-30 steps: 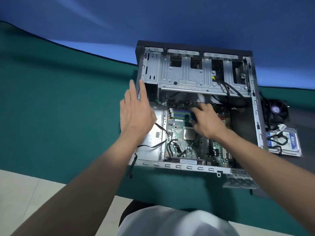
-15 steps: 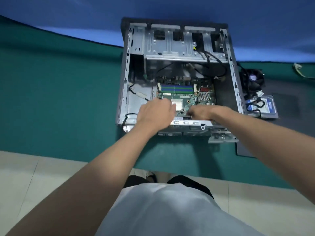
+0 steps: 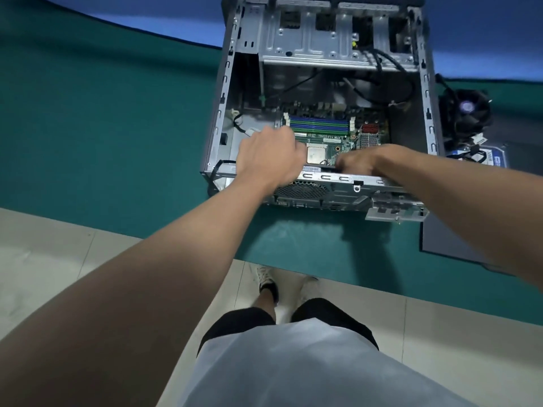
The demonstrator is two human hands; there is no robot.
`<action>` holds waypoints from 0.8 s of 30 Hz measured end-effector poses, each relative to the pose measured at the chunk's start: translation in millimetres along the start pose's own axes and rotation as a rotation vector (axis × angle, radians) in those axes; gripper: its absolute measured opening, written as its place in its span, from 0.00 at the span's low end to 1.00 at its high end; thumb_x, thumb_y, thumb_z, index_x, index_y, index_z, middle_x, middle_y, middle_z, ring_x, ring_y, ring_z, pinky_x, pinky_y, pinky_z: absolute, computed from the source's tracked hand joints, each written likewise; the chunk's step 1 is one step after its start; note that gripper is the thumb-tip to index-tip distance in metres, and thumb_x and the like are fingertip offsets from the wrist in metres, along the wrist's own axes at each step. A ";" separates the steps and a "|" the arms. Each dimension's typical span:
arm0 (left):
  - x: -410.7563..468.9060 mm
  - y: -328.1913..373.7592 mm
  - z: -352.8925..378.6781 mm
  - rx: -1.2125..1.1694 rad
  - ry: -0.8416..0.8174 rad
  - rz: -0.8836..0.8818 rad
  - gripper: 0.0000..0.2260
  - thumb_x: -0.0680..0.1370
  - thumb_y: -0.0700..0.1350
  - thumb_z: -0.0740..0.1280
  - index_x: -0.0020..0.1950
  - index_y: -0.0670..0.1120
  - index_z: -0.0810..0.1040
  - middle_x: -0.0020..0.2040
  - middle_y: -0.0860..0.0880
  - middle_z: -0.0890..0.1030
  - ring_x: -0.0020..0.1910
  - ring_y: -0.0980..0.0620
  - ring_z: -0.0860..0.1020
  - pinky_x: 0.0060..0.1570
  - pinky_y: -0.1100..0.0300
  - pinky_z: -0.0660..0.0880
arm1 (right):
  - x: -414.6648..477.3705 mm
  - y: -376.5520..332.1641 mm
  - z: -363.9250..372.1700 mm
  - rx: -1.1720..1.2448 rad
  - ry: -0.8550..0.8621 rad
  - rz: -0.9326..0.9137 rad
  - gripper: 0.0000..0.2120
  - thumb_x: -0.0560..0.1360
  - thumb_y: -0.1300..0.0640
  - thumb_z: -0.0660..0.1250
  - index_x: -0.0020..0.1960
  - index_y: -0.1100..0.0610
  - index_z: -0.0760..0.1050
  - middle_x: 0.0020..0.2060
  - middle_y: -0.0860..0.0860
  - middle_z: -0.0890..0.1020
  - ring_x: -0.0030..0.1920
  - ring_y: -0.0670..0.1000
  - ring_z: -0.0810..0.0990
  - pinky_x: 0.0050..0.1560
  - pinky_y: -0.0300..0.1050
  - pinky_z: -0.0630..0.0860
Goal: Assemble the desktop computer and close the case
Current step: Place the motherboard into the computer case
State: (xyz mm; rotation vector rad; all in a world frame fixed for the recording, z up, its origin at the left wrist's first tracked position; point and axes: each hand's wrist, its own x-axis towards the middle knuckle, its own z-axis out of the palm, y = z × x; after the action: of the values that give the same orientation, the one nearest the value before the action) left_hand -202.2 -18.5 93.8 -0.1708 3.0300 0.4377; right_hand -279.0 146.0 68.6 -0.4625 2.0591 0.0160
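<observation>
1. The open computer case (image 3: 320, 39) lies at your 12 o'clock on the green mat (image 3: 102, 127), with the motherboard (image 3: 332, 133) inside.
2. Your left hand (image 3: 269, 160), fingers curled, and your blurred right hand (image 3: 357, 164) reach the board's 6 o'clock edge. Whether either holds anything cannot be told.
3. At the case's 3 o'clock lie a cooler fan (image 3: 470, 113) and a hard drive (image 3: 484, 158), its blue label unreadable.

Grey metal desktop case (image 3: 223, 92) lying on its side on the green worktop (image 3: 117, 142), open side facing up, green motherboard (image 3: 348, 141) flat inside, blue and green memory slots (image 3: 318, 124) along its far edge, bare silver processor (image 3: 316, 154) nearer, black cooler fan (image 3: 470, 110) and blue-labelled hard drive (image 3: 496, 160) just right of the case
</observation>
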 end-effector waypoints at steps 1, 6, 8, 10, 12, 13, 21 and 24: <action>0.5 0.5 -1.4 -0.017 -0.023 0.005 0.14 0.79 0.49 0.57 0.40 0.44 0.76 0.30 0.50 0.72 0.29 0.52 0.70 0.37 0.54 0.71 | -3.7 3.3 0.8 0.016 -0.021 -0.016 0.18 0.78 0.59 0.64 0.67 0.60 0.70 0.67 0.56 0.72 0.62 0.54 0.72 0.66 0.52 0.66; 5.6 -9.2 -12.6 -0.118 -0.173 -0.003 0.10 0.80 0.46 0.60 0.50 0.44 0.80 0.40 0.49 0.80 0.38 0.49 0.78 0.38 0.56 0.72 | -12.6 13.2 -0.3 0.242 0.186 -0.096 0.05 0.78 0.60 0.64 0.46 0.54 0.78 0.52 0.54 0.82 0.47 0.49 0.77 0.51 0.43 0.71; 10.1 -22.7 -22.2 -0.002 -0.192 0.018 0.09 0.79 0.41 0.61 0.55 0.43 0.79 0.48 0.45 0.82 0.48 0.45 0.79 0.48 0.53 0.74 | -10.8 11.0 -6.1 0.427 0.472 -0.060 0.06 0.77 0.60 0.65 0.43 0.55 0.79 0.48 0.54 0.83 0.45 0.52 0.79 0.45 0.41 0.70; 15.0 -35.8 -32.1 0.216 -0.263 0.078 0.11 0.76 0.39 0.63 0.58 0.43 0.78 0.53 0.42 0.81 0.57 0.43 0.75 0.61 0.49 0.69 | -8.4 2.0 -12.0 0.554 0.511 -0.032 0.06 0.78 0.55 0.65 0.51 0.54 0.80 0.53 0.56 0.82 0.48 0.53 0.79 0.49 0.43 0.72; 19.0 -40.1 -40.8 0.494 -0.345 0.177 0.06 0.76 0.41 0.64 0.52 0.46 0.77 0.54 0.45 0.81 0.67 0.43 0.69 0.74 0.41 0.48 | -4.6 -10.7 -15.0 0.473 0.366 -0.032 0.14 0.80 0.50 0.62 0.61 0.54 0.77 0.61 0.54 0.78 0.57 0.54 0.77 0.61 0.49 0.70; 21.0 -39.1 -45.1 0.610 -0.390 0.223 0.03 0.77 0.42 0.63 0.49 0.49 0.74 0.54 0.47 0.81 0.71 0.44 0.66 0.73 0.38 0.36 | -2.7 -17.3 -14.7 0.418 0.307 -0.018 0.16 0.80 0.48 0.61 0.62 0.54 0.76 0.62 0.54 0.77 0.58 0.54 0.76 0.62 0.49 0.70; 31.7 -50.7 -51.7 0.668 -0.555 0.366 0.11 0.77 0.35 0.58 0.54 0.49 0.72 0.34 0.52 0.68 0.48 0.48 0.75 0.75 0.44 0.39 | 6.1 -18.1 -8.9 0.296 0.380 0.199 0.05 0.72 0.56 0.71 0.40 0.56 0.77 0.40 0.52 0.81 0.36 0.48 0.77 0.34 0.38 0.71; 35.9 -48.8 -47.2 0.732 -0.603 0.389 0.14 0.78 0.37 0.58 0.61 0.50 0.73 0.34 0.52 0.68 0.47 0.48 0.74 0.74 0.46 0.44 | 1.4 -9.1 -6.4 0.247 0.403 0.280 0.07 0.72 0.54 0.71 0.45 0.57 0.78 0.38 0.52 0.80 0.38 0.50 0.77 0.39 0.42 0.72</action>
State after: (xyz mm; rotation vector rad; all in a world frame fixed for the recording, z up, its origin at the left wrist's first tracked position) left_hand -234.7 -82.1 122.2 0.5010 2.4032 -0.5242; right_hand -281.9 135.8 72.3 -0.0195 2.4670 -0.1749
